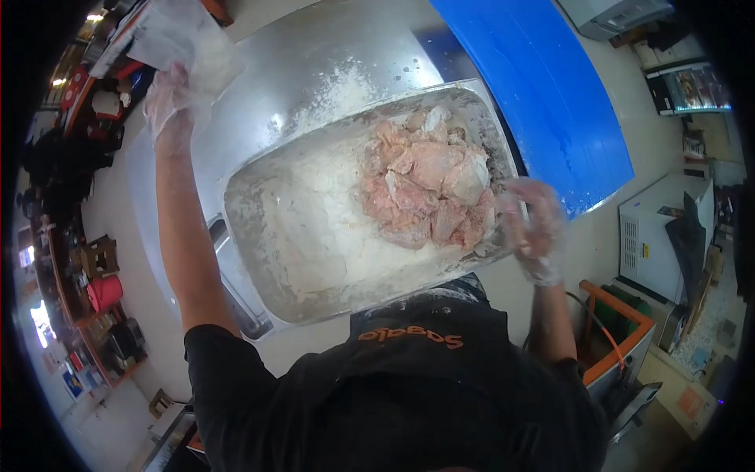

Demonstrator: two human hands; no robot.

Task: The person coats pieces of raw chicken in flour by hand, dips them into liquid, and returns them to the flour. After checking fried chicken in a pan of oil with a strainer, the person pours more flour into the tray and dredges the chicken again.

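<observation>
My left hand (169, 102), in a clear plastic glove, is raised at the upper left. Its fingers are closed on a translucent plastic bag (189, 47) with whitish powder in it or on it. A large metal tray (255, 287) stands in front of me. White flour (314, 216) covers its left and middle part, and raw chicken pieces (432, 173), partly floured, are heaped at its right end. Just beside the tray's right rim is my right hand (536, 228), also gloved and somewhat blurred. Its fingers are loosely curved and apart, with nothing visible in them.
The tray rests on a steel table (314, 47) with spilled flour (342, 90) behind it. A blue board (550, 94) lies to the right. Near my right arm is an orange-edged stand (621, 338); a white appliance (653, 244) stands beyond. Shelves line the left side.
</observation>
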